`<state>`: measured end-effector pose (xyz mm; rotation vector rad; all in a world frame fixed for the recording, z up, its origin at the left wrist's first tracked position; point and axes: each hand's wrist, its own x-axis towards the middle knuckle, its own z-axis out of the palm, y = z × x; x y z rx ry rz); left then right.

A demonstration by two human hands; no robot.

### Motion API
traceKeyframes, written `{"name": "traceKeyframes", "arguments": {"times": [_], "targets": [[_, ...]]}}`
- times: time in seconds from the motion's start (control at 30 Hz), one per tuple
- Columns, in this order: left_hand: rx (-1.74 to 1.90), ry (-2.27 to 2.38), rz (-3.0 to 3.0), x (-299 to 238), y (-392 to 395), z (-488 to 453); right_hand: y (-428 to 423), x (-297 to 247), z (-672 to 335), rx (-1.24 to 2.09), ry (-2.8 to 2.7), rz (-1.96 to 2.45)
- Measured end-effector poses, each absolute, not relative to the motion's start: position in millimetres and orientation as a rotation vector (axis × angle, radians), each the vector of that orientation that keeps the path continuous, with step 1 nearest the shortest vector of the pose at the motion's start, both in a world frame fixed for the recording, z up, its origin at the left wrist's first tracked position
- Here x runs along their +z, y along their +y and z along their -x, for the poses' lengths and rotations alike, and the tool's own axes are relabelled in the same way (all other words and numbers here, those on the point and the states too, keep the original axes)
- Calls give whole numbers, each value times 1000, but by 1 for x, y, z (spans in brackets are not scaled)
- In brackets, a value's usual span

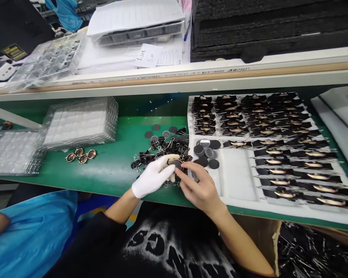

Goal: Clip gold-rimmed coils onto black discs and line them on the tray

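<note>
My left hand (153, 175), in a white glove, is closed around a small round gold-rimmed case. A dark grey disc (176, 165) lies on the face of that case, and the fingertips of my bare right hand (200, 187) pinch at its edge. Under and behind my hands is a heap of black binder clips (171, 146). Loose grey discs (203, 150) lie right of the heap on a white foam tray (237, 177). In that tray stand rows of gold-rimmed pieces clamped by black binder clips (278, 162).
Several gold-rimmed round cases (81, 155) rest on the green table (116, 170) at left, before stacked clear plastic trays (78, 123). A shelf edge (162, 79) crosses behind. A box of binder clips (316, 251) is below right; a co-worker's blue sleeve (40, 227) is at left.
</note>
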<state>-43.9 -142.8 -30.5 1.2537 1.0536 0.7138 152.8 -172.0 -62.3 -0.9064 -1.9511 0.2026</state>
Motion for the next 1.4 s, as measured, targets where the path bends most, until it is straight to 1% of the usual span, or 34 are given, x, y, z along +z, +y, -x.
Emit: {"name": "traceKeyframes", "arguments": {"times": [0.2,0.3,0.4,0.47,0.57,0.63,0.7,0.77,0.87,1.0,1.1,1.17,1.27,1.4], "targets": [[645,1147,-1382,-31,-151,34,-181,-57,-150,860,-1436,1161],[527,1122,-1611,-21,-140,44,-181,-57,-152,1137,-1308,1138],[415,1117,-1972,-11,-102,65,-180,-57,-155,1263,-1141,1105],[414,1302,-2265,-12,-66,81,-181,-57,-157,1334,-1070,1120],[26,1370,-2438,-24,-18,100,-181,-59,-159,1464,-980,1119],[-111,1304,-2424,-30,-1,109,-182,-60,-160,1546,-911,1071],[-76,1242,-2426,-31,2,117,-183,-61,-162,1629,-870,993],[69,1223,-2395,-26,-5,123,-185,-60,-163,1704,-864,909],[311,1291,-2198,-19,-21,124,-184,-59,-158,1756,-874,843],[507,1348,-1766,-22,-40,107,-178,-55,-144,1752,-916,872],[595,1295,-1366,-28,-54,89,-174,-52,-133,1758,-879,912],[599,1234,-1267,-27,-67,79,-172,-52,-128,1730,-854,935],[554,1179,-1482,-21,-89,68,-173,-52,-127,1618,-888,952],[501,1227,-2155,-10,-106,63,-178,-53,-142,1524,-1049,920]]}}
